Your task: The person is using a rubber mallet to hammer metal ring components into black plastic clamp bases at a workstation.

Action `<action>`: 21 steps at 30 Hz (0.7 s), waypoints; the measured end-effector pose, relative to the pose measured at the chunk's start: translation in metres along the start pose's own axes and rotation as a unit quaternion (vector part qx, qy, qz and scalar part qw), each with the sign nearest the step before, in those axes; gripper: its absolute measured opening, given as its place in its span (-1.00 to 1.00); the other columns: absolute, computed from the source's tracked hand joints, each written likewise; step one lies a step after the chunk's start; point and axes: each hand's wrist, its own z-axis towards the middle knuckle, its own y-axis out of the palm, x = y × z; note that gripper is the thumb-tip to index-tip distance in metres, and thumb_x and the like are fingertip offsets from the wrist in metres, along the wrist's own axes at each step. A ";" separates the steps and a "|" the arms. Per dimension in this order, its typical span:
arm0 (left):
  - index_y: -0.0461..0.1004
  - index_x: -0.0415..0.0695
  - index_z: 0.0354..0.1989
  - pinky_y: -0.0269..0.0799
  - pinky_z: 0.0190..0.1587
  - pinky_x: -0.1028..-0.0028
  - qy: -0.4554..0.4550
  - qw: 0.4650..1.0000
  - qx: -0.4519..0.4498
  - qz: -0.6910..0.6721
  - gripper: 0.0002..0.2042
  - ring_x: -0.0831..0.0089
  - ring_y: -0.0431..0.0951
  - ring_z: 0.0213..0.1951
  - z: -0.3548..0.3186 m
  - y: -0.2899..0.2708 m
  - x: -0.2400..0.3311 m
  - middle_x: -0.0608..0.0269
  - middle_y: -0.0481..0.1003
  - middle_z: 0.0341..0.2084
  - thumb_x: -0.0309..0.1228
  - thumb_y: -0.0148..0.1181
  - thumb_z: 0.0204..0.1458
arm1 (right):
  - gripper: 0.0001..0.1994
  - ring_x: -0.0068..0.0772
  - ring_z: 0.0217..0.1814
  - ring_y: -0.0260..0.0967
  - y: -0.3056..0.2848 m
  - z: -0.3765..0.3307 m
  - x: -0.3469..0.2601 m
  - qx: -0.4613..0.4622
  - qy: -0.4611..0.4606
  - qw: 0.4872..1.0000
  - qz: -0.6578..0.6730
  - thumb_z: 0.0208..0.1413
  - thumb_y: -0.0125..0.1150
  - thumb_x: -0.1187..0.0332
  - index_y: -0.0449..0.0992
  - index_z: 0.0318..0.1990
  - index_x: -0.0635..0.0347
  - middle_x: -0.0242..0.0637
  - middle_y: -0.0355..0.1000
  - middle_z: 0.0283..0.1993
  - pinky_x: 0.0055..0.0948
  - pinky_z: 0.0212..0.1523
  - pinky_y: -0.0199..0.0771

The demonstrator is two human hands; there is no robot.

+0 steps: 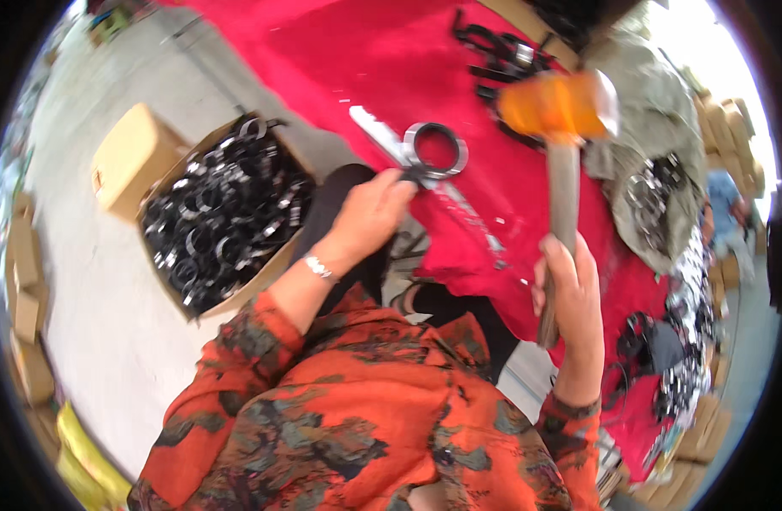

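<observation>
Head view: the left hand [376,209] grasps a ring [462,156] over the red cloth [340,51] while the right hand [574,285] grips a hammer [564,187], apparently a hammering step, the next move calling for steady support and careful aim.

Hammer head [554,106] looks glossy plastic; its handle [564,194], matt wood; ring [461,156], shiny metal.

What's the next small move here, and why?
Probably lower the mallet toward the ring: the right hand has the mallet raised, while the left hand holds the ring at the metal bar.
</observation>
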 end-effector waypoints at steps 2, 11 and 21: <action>0.39 -0.22 -0.32 0.33 -0.37 0.19 0.040 0.999 0.002 -0.011 -0.71 -0.10 0.43 -0.42 0.003 0.009 0.005 -0.14 0.40 -0.55 -0.20 -0.05 0.16 | -0.74 -0.64 -0.72 0.17 0.006 -0.004 0.031 -0.064 0.051 0.996 -0.034 0.21 0.05 0.18 0.32 -0.20 0.22 -0.45 0.22 -0.63 -0.57 -0.75 0.19; 0.41 -0.24 -0.37 0.33 -0.45 0.25 0.063 0.984 0.154 0.057 -0.81 -0.02 0.44 -0.50 -0.050 -0.048 -0.005 -0.08 0.39 -0.59 -0.33 0.08 0.07 | -0.77 -0.66 -0.69 0.15 -0.009 -0.008 0.042 0.041 0.022 0.981 -0.190 0.12 0.18 0.26 0.37 -0.34 0.25 -0.42 0.23 -0.64 -0.58 -0.69 0.13; 0.43 -0.23 -0.52 0.31 -0.57 0.51 -0.129 0.927 0.352 0.023 -0.70 0.53 0.41 -0.66 -0.033 -0.239 -0.163 0.25 0.42 -0.71 -0.22 0.11 0.09 | -0.78 -0.70 -0.72 0.11 -0.010 -0.005 0.043 0.045 0.047 0.987 -0.147 0.14 0.12 0.26 0.34 -0.38 0.22 -0.46 0.19 -0.67 -0.61 -0.71 0.10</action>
